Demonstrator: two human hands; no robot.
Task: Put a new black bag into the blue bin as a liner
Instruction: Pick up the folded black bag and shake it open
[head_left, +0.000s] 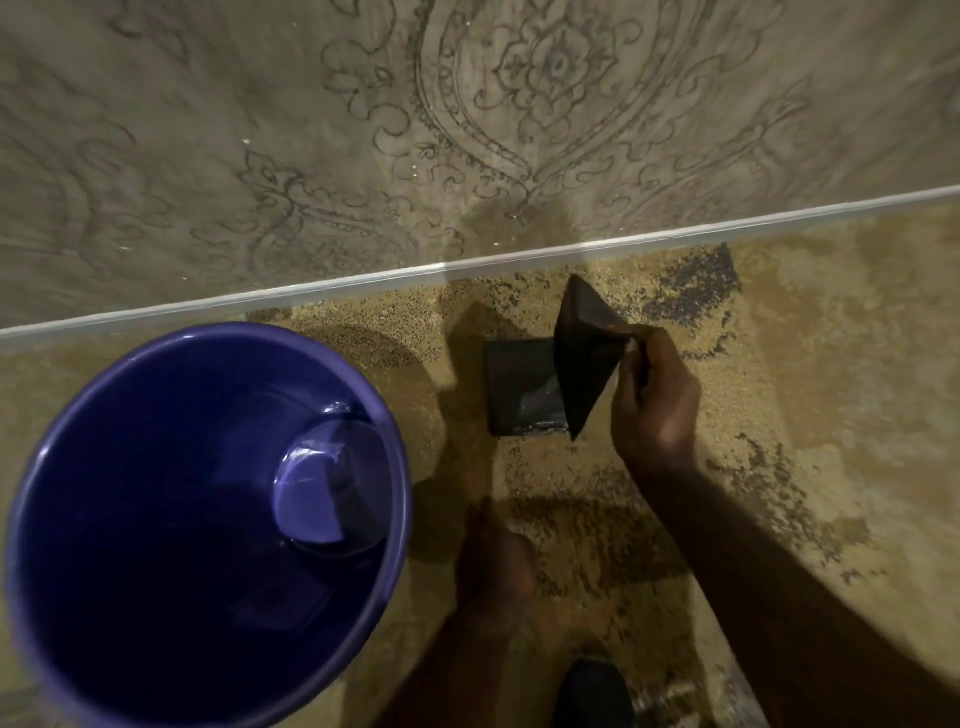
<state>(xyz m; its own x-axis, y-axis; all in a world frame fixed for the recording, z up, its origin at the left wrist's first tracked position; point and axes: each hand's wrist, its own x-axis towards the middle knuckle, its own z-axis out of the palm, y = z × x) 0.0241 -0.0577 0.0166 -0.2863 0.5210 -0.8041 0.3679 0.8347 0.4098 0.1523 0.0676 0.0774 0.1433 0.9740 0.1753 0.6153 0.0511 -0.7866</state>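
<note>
The blue bin (156, 519) stands open at lower left, and I see no liner inside it. To its right, a folded black bag (519, 395) lies flat on the speckled floor. My right hand (654, 410) pinches a black folded flap (582, 358) and holds it up on edge above the flat piece. Whether the flap is a separate bag or part of the same one is unclear. My left hand (493, 561) hangs low between the bin and the bag. It is blurred, and nothing shows in it.
A pale strip (467, 262) crosses the floor just beyond the bag, with a grey patterned rug (467, 104) behind it. A dark shoe (592, 691) shows at the bottom edge. The yellow-brown speckled floor (805, 364) stretches to the right.
</note>
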